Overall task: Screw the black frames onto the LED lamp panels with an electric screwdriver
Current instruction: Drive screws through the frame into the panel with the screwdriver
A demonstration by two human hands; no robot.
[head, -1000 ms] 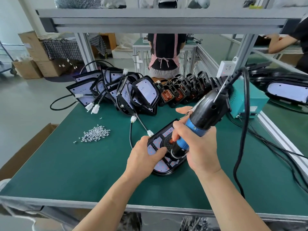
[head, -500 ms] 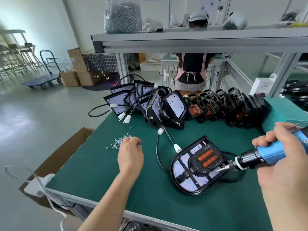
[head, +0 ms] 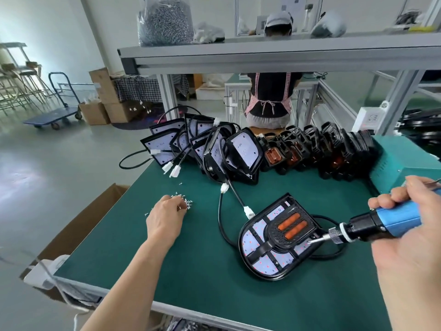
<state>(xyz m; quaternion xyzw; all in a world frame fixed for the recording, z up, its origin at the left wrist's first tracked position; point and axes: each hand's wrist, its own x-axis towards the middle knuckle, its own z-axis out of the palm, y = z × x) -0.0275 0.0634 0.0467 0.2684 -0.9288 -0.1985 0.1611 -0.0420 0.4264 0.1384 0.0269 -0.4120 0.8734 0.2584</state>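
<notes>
An LED lamp panel [head: 256,242] lies flat on the green table [head: 214,271] with a black frame [head: 274,235] and two orange lenses on top. My right hand [head: 410,247] grips the blue and black electric screwdriver [head: 381,222] nearly level, its bit tip at the frame's right edge. My left hand [head: 164,218] reaches far left to the pile of small silver screws [head: 187,202], fingers curled down into it. The fingertips are hidden behind the back of the hand.
Leaning LED panels [head: 243,151] with cables and white plugs stand at the back, beside a row of black frames [head: 322,154]. A teal power box [head: 403,163] sits at the right. A shelf [head: 262,53] spans overhead. A cardboard box [head: 95,216] stands left of the table.
My left hand left the panel and went left to the screw pile. My right hand lifted the screwdriver off the frame's middle and swung it out to the right, nearly level.
</notes>
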